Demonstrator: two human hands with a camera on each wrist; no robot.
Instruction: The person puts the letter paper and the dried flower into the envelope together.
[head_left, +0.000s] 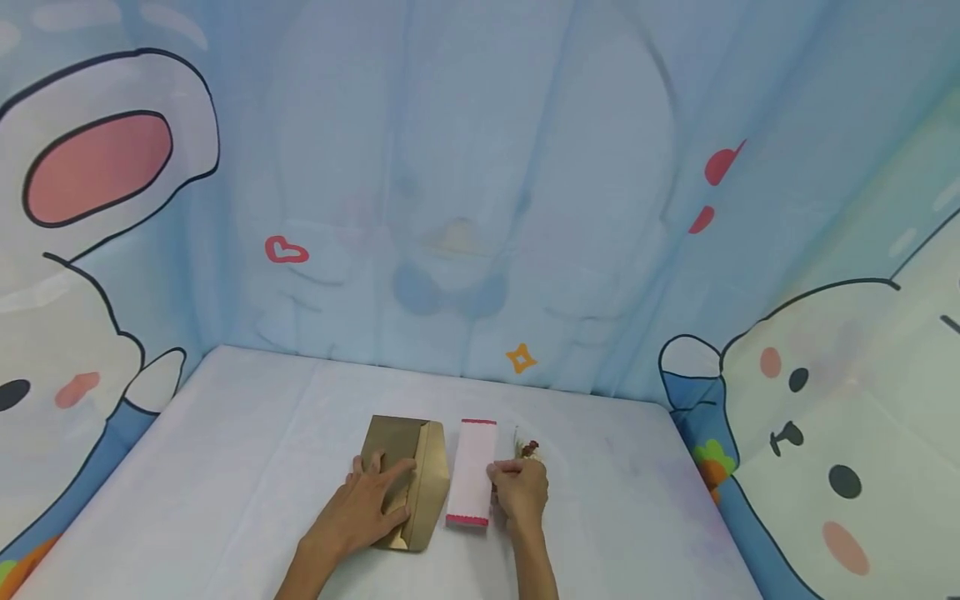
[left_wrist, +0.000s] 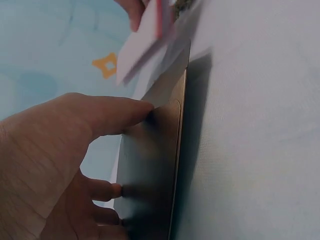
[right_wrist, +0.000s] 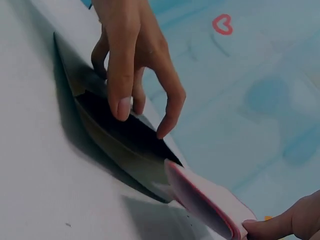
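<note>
A gold envelope (head_left: 432, 483) lies on the white-covered table with its flap turned out to the right. My left hand (head_left: 360, 510) rests on it, fingers spread and fingertips touching the upper face. In the right wrist view, the dark mouth of the envelope (right_wrist: 112, 142) gapes beneath the thumb and fingers. Just right of the flap, my right hand (head_left: 523, 493) pinches the right edge of a folded pale pink card (head_left: 471, 475) with red edges. The card is tilted above the table in the wrist views, one end close to the envelope's mouth.
A small bunch of dried flowers (head_left: 529, 450) lies beyond the right hand, partly hidden by it. A light blue curtain (head_left: 465, 167) with cartoon prints hangs behind the white tabletop (head_left: 247, 433) and along its sides.
</note>
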